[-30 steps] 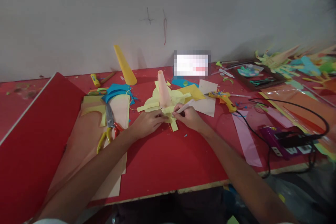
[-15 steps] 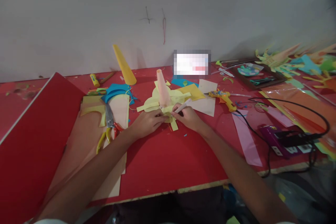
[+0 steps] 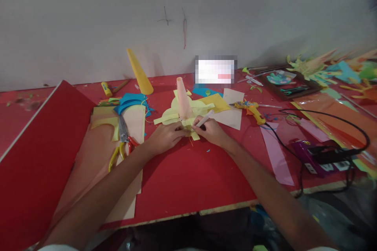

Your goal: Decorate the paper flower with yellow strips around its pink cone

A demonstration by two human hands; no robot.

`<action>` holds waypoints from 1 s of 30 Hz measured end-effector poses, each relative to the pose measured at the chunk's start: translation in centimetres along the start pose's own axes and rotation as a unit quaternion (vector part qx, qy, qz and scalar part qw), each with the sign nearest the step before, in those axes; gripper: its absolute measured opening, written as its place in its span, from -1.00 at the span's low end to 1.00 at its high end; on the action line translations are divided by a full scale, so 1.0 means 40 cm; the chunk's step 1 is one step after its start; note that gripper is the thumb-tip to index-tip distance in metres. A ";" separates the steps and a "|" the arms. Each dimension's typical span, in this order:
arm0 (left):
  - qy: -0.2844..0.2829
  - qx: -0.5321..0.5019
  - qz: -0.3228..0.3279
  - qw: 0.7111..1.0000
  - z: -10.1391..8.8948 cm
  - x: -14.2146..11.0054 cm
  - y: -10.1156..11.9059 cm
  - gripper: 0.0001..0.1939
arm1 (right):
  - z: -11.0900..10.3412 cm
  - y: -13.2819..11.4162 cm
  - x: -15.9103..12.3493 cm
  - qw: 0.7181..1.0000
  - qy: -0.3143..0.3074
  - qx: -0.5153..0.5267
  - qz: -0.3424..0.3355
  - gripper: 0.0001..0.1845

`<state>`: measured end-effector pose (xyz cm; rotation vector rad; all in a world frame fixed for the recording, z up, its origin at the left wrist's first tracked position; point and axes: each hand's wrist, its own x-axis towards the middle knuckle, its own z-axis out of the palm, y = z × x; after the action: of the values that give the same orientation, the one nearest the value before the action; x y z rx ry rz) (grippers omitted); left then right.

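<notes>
A pale yellow paper flower shape with strips sticking out lies on the red table, and a peach paper cone stands on its middle. At its near edge my left hand is closed, fingertips pinched on a pale yellow paper strip. My right hand is closed on a white pen-like stick, which slants up and right. Its fingertips meet the same strip, close to my left fingers. The stick's lower end is hidden by my fingers.
Scissors with red handles and yellow-handled pliers lie on cardboard at left. A yellow cone stands behind. To the right are a yellow glue gun, its black cable, a purple box and a dark tray.
The near end of the yellow strip has drawn up toward my fingers and sticks out less. Both hands stay in nearly the same place.
</notes>
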<state>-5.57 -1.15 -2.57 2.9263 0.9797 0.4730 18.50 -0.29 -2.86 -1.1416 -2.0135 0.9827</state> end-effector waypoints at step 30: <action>-0.003 0.016 0.017 1.000 -0.010 -0.002 0.006 -0.64 | -0.005 0.010 -0.017 0.997 0.074 0.009 0.010 -0.74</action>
<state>-5.62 -1.41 -2.17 2.9759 0.9474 0.4548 19.13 -0.71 -3.17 -1.1901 -1.8766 0.8975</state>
